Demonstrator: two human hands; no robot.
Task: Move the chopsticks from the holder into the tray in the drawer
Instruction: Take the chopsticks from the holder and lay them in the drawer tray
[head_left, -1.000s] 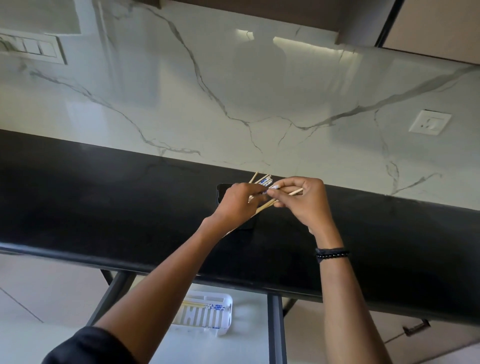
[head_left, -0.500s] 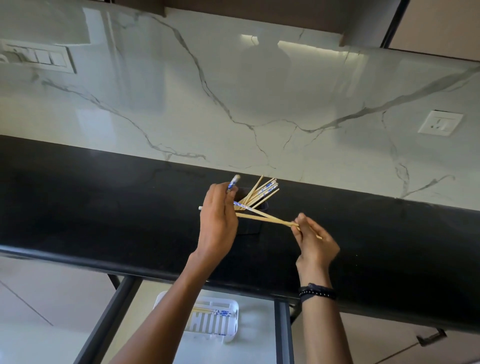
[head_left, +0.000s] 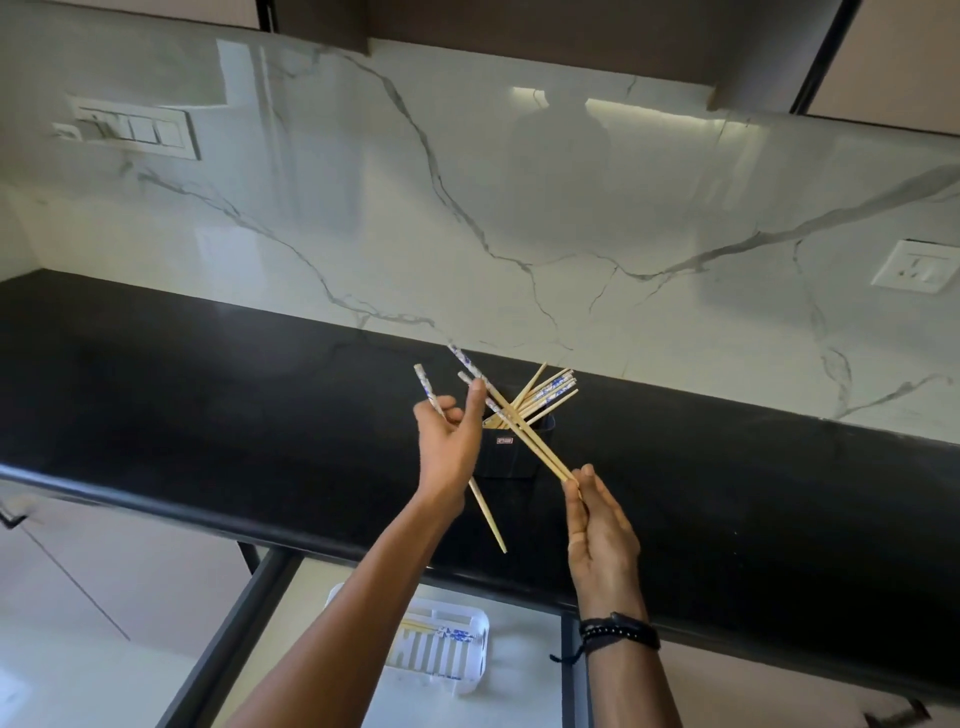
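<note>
Pale bamboo w/ blue-and-white printed tops: the chopsticks (head_left: 550, 389). Most stand in the black holder (head_left: 506, 460), fanned out and leaning right. The holder sits on the black counter (head_left: 208, 389), near the back wall.

Left hand (head_left: 447, 447) is up just beside the holder, fingers curled round a single chopstick (head_left: 489, 519). Its patterned end pokes up past the fingers and its thin tip hangs down over the counter edge. The thumb is raised next to the pair; can't tell if it touches.

Right hand (head_left: 600, 525) pinches the thin ends of a pair of chopsticks (head_left: 537, 441) btwn thumb and fingertips, other fingers loose. The pair slants up-left across the front of the holder, over the bundle.

Below the counter edge the drawer (head_left: 524, 665) is pulled out. A white slotted tray (head_left: 480, 660) lies in it, w/ a few laid chopsticks (head_left: 447, 632) on its slots, partly hidden by the left forearm.

Dark beaded wristband (head_left: 618, 631) on the right wrist. White marble backsplash (head_left: 519, 208) behind, w/ a switch plate (head_left: 137, 130) far left and a socket (head_left: 917, 265) far right.
</note>
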